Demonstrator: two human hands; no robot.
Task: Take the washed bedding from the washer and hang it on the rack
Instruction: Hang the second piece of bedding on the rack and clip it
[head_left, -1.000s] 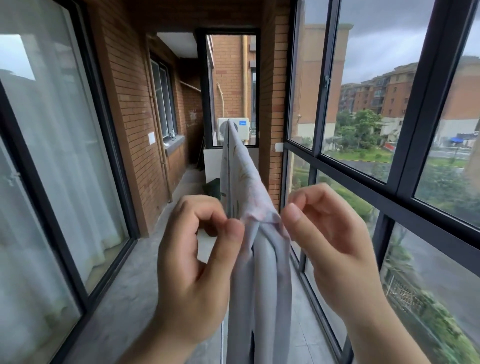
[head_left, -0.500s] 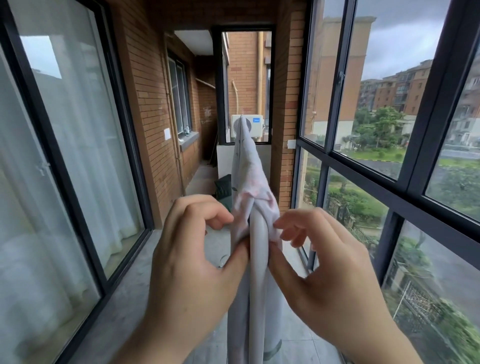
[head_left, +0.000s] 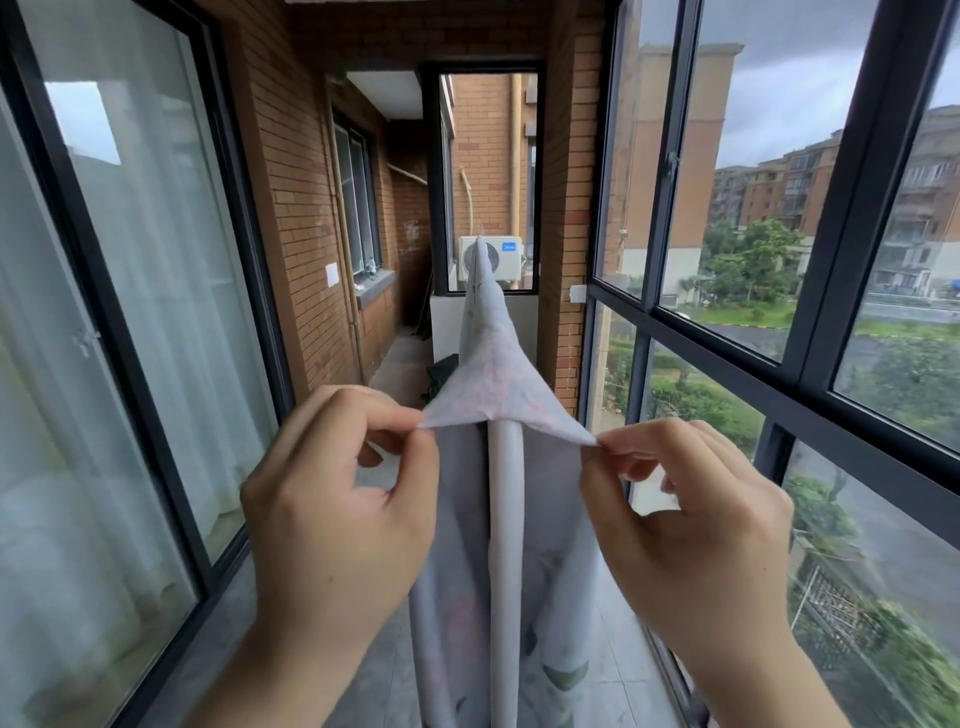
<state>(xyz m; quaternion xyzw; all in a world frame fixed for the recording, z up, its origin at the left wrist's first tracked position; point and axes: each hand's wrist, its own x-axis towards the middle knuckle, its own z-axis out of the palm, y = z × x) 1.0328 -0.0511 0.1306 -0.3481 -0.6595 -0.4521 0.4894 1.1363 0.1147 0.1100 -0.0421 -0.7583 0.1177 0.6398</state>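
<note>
The hanging looks nearly done, with only spreading judged left. Left of the rack rail (head_left: 505, 545), the left hand (head_left: 332, 499) pinches the bedding (head_left: 493, 374) edge between thumb and forefinger. Right of the rail, the right hand (head_left: 691, 519) pinches it likewise. Beyond, the bedding drapes over the rail toward its far end.

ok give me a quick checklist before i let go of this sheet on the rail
1. Left hand grip on one corner of the pale floral bedding sheet: pinched, ok.
2. Right hand grip on the other corner: pinched, ok.
3. Sheet straddling the white tubular rack rail: cloth hangs on both sides, ok.
4. Edge between the two corners spread taut: ok.
5. Bottom hem off the grey tiled floor: cannot tell, out of view.
</note>
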